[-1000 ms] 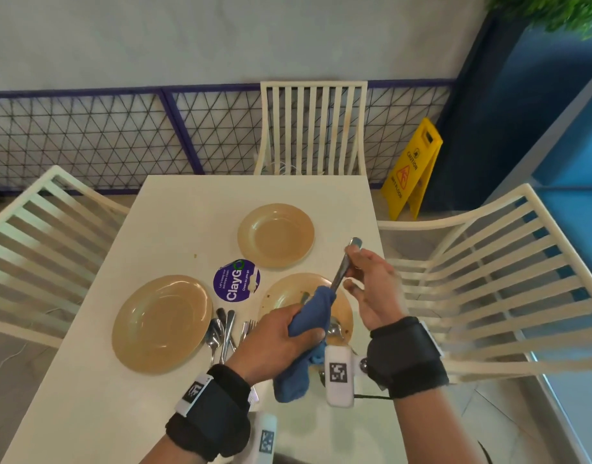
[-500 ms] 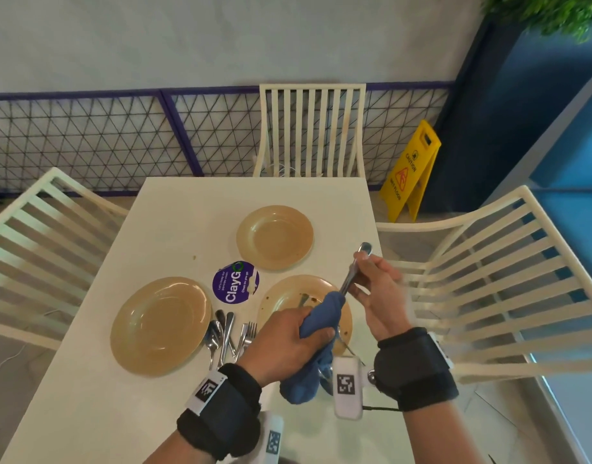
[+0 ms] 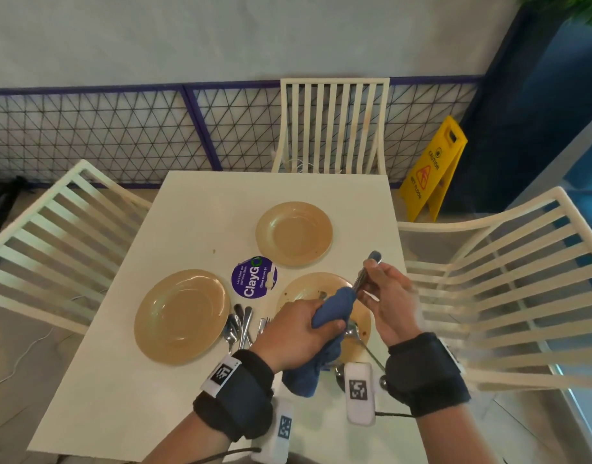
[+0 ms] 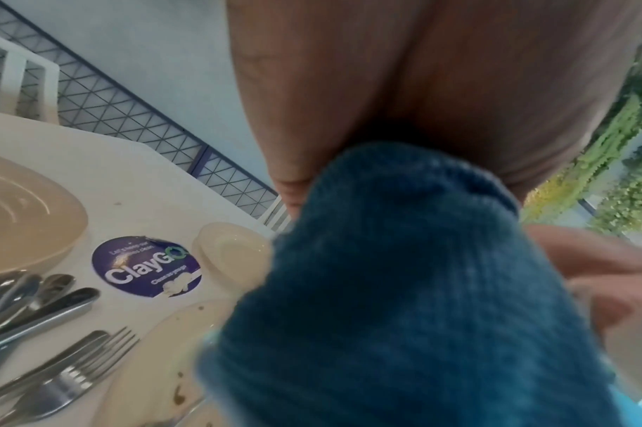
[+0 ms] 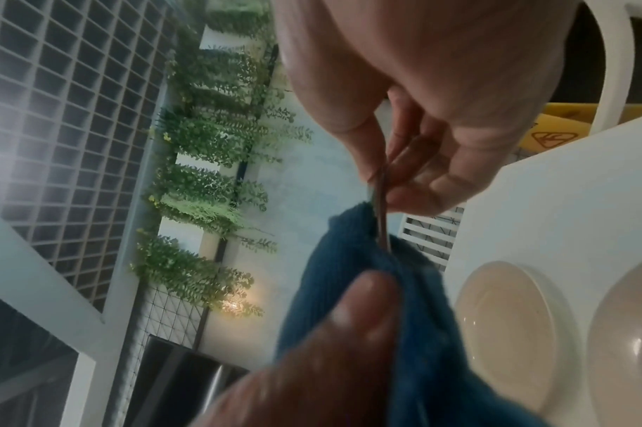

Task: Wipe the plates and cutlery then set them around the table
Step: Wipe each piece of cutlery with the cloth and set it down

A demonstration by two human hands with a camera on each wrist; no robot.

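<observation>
My right hand (image 3: 380, 296) pinches the handle of a steel piece of cutlery (image 3: 366, 271), held slanted above a stained tan plate (image 3: 308, 289). My left hand (image 3: 301, 333) grips a blue cloth (image 3: 333, 306) wrapped round the cutlery's lower end, which is hidden inside it. In the right wrist view the handle (image 5: 381, 219) runs down into the cloth (image 5: 385, 317). The cloth (image 4: 403, 289) fills the left wrist view. Two more tan plates lie on the white table (image 3: 194, 209): one far (image 3: 293, 233), one left (image 3: 182, 315). Spare spoons and forks (image 3: 242, 328) lie between the plates.
A round purple sticker (image 3: 254, 277) sits mid-table. Another spoon (image 3: 358, 336) lies on the stained plate. White slatted chairs stand at the left (image 3: 53, 236), far (image 3: 333, 125) and right (image 3: 508, 289) sides. A yellow caution sign (image 3: 432, 165) stands on the floor behind.
The cutlery has slid up and to the right with my right hand, while my left hand keeps the cloth wrapped round its lower part.
</observation>
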